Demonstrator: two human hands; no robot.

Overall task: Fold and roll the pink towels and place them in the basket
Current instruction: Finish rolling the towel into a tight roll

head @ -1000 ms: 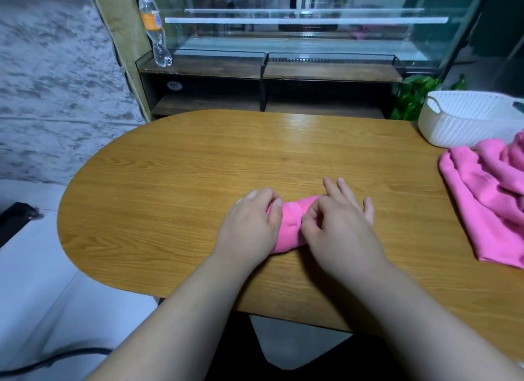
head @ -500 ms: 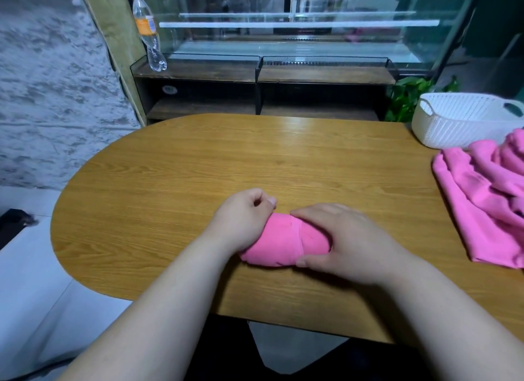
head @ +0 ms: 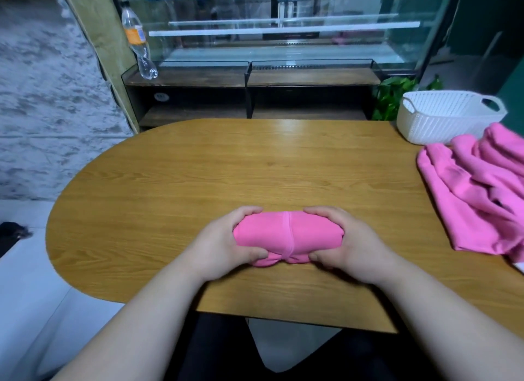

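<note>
A rolled pink towel (head: 286, 236) lies crosswise near the front of the wooden table (head: 226, 176), a hem seam running down its middle. My left hand (head: 224, 244) grips its left end, fingers over the top and thumb underneath. My right hand (head: 351, 247) grips the right end the same way. A heap of loose pink towels (head: 476, 193) lies at the table's right edge. Behind that heap stands a white woven basket (head: 442, 120) with handles; nothing shows inside it.
Beyond the table is a dark shelf unit (head: 249, 94) under a glass display case. A plastic bottle (head: 139, 43) stands on its left end. A green plant (head: 394, 97) sits left of the basket. The table's left end is rounded.
Both hands went from pressing down on the roll to gripping its two ends, thumbs under. The roll now shows fully between them, turned so its seam faces up.
</note>
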